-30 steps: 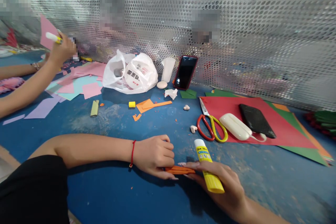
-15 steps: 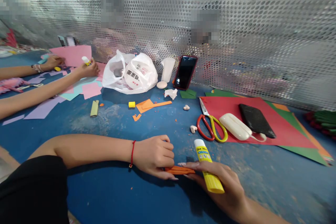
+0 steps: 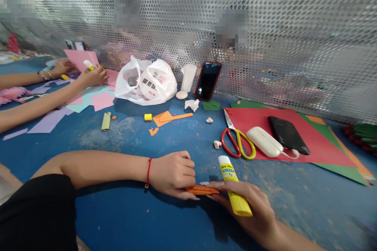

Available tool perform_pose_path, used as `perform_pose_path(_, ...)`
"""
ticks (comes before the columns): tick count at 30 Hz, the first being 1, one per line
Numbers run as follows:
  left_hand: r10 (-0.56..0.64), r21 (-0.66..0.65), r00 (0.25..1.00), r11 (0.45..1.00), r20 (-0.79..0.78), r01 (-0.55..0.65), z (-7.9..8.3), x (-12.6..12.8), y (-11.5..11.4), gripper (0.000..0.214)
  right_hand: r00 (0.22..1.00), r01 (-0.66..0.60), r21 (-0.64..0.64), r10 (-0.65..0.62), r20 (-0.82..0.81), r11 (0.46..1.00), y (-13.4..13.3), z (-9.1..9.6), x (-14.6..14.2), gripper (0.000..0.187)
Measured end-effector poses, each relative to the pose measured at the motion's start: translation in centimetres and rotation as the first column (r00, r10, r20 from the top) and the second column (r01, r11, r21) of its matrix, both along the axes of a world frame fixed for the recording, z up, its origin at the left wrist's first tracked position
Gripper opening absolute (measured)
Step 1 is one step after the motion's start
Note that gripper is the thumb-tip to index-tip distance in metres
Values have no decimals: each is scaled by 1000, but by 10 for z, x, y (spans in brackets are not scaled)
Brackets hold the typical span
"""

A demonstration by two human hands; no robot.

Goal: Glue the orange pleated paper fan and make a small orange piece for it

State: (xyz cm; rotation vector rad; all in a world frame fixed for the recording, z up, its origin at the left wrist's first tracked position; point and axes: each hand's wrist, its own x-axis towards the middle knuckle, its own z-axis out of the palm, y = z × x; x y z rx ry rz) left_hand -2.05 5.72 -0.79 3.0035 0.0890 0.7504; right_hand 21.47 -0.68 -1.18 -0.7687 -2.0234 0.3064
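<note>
Low in the middle of the head view, a narrow folded piece of orange paper (image 3: 203,190) stretches between my two hands. My left hand (image 3: 173,174), with a red cord at its wrist, is closed on the paper's left end. The thumb and fingertips of my right hand (image 3: 253,204) pinch its right end. That same hand also holds an uncapped yellow glue stick (image 3: 235,188), tilted with its white tip pointing away from me. My fingers hide both ends of the paper.
Red-and-yellow-handled scissors (image 3: 238,141) lie on red paper (image 3: 318,133) beside a white case and black device. A yellow cap (image 3: 148,117), orange scraps (image 3: 165,118), a plastic bag (image 3: 145,82) and a phone (image 3: 208,81) lie further back. At left another person's hands hold pink paper (image 3: 84,60) and a glue stick.
My hands and the orange paper have stayed almost still. At the left, the other person's glue stick and pink paper have shifted slightly left.
</note>
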Motion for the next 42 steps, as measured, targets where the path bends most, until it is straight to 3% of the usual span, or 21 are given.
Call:
perform_pose_path(20, 11, 0, 999, 1000, -49, -11, 0, 0, 0, 43, 1000, -11, -14, 11, 9, 1000, 0, -3, 2, 17)
perform_pose_path(28, -28, -28, 1000, 999, -3, 28, 1, -1, 0, 40, 1000, -25, -19, 25, 19, 1000, -1, -3, 2, 16)
perform_pose_path(42, 15, -5, 1000, 1000, 19, -15, 5, 0, 0, 45, 1000, 21, 15, -21, -12, 1000, 0, 2, -1, 11)
